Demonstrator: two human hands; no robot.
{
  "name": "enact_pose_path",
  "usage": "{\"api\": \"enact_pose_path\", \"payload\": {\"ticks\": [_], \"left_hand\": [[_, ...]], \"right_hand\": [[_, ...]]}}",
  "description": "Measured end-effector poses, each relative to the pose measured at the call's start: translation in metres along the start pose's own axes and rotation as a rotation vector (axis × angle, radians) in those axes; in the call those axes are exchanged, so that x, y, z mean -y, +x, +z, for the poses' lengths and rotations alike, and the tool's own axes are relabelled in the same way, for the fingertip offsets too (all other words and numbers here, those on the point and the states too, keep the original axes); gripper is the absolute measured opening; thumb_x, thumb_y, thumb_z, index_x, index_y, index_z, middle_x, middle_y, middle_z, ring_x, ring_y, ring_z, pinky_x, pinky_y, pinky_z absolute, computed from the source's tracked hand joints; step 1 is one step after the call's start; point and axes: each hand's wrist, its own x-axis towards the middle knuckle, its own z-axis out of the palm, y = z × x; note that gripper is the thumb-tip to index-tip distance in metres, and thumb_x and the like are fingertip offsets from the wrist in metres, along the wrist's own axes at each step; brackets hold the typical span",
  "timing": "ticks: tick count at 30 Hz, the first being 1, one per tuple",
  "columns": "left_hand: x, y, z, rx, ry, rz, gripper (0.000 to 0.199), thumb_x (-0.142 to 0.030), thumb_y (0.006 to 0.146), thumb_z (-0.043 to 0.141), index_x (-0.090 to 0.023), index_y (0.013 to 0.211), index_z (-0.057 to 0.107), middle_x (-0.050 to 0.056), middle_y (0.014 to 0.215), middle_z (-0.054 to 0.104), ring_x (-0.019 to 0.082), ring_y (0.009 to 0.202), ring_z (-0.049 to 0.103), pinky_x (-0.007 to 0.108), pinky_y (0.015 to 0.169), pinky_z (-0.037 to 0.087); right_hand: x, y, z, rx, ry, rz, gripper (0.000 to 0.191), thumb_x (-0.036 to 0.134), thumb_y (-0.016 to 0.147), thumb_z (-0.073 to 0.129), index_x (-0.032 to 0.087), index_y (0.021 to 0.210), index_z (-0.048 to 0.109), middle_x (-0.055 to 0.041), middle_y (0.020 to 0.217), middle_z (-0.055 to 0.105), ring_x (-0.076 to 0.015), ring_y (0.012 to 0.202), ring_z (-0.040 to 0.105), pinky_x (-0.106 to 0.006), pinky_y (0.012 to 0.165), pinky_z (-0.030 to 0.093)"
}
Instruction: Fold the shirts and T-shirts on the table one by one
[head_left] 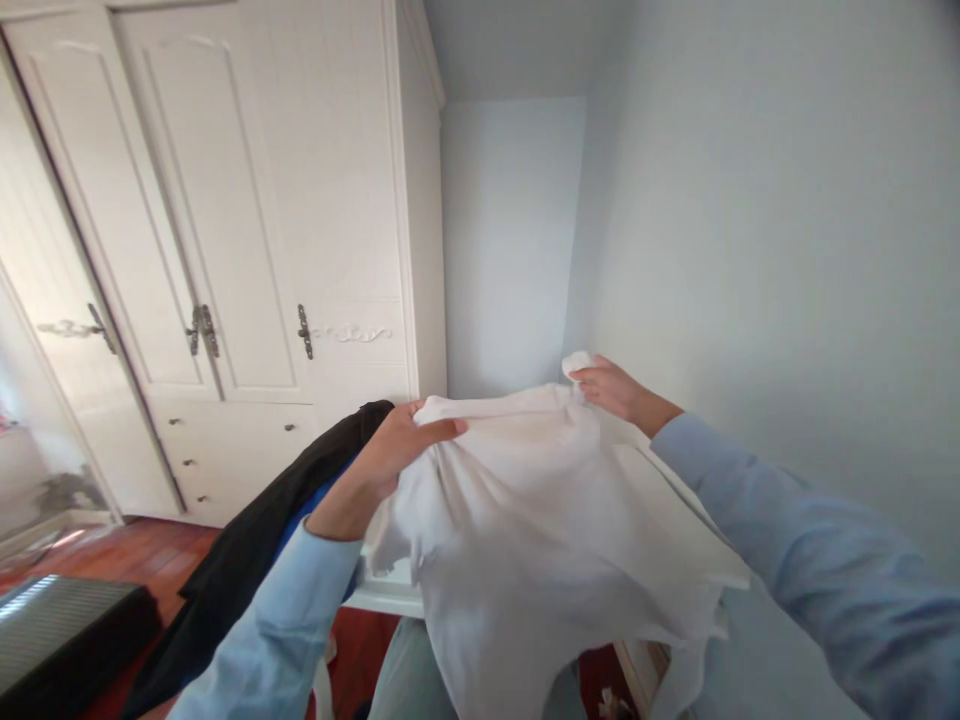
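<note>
A thin white garment (525, 510), perhaps a shirt, hangs spread out between my two hands, its loose lower part draping toward me. My left hand (401, 445) is closed on its upper left corner, thumb lying over the fabric. On the opposite side my right hand (615, 388) pinches the upper right corner, where a bunched bit of cloth sticks up past the fingers. Folds run down from both grips. The garment hides much of the white table (386, 597) beneath it.
Left of my left arm lies a black garment (300, 490) with a blue part. A white wardrobe (337, 180) stands behind, beside a pale wall (772, 230). On the reddish floor (169, 545) sits a dark box-like object (75, 640). My legs show below.
</note>
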Motion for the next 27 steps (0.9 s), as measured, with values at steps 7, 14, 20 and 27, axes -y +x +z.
{"api": "enact_pose_path", "payload": {"ticks": [7,14,20,27], "left_hand": [[0.000,0.000,0.061,-0.125,-0.451,0.226,0.028,-0.029,0.065,0.081,-0.017,0.073,0.057,-0.004,0.066,0.058,0.009,0.057,0.054,0.019,0.054,0.043],[-0.022,-0.011,0.096,-0.095,-0.210,0.544,0.021,-0.034,0.080,0.072,-0.017,0.074,0.061,-0.005,0.065,0.054,0.007,0.058,0.049,0.019,0.057,0.041],[-0.008,-0.001,0.066,-0.128,-0.103,0.631,0.022,-0.038,0.088,0.060,-0.018,0.093,0.069,0.006,0.096,0.070,0.019,0.093,0.065,0.031,0.083,0.051],[0.098,-0.008,0.035,-0.307,0.484,0.409,0.094,-0.049,0.068,0.079,-0.021,0.148,0.037,0.016,0.153,0.040,0.036,0.142,0.036,0.055,0.115,0.030]], "right_hand": [[0.027,-0.104,0.043,0.819,0.011,0.270,0.044,0.054,0.082,0.071,0.021,0.110,0.061,-0.0084,0.103,0.068,-0.0203,0.086,0.066,-0.034,0.078,0.053],[0.068,-0.138,0.045,0.730,-0.211,-0.116,0.051,0.035,0.074,0.078,0.024,0.121,0.061,-0.0036,0.109,0.070,-0.0236,0.099,0.063,-0.035,0.084,0.053],[0.085,-0.112,0.038,0.552,-0.093,0.043,0.026,0.018,0.068,0.063,0.018,0.093,0.072,-0.0012,0.078,0.073,-0.0172,0.064,0.064,-0.026,0.056,0.048],[0.097,-0.109,0.052,0.589,0.174,0.121,0.010,0.023,0.073,0.073,0.022,0.082,0.069,0.0008,0.078,0.071,-0.0164,0.067,0.065,-0.030,0.068,0.053]]}}
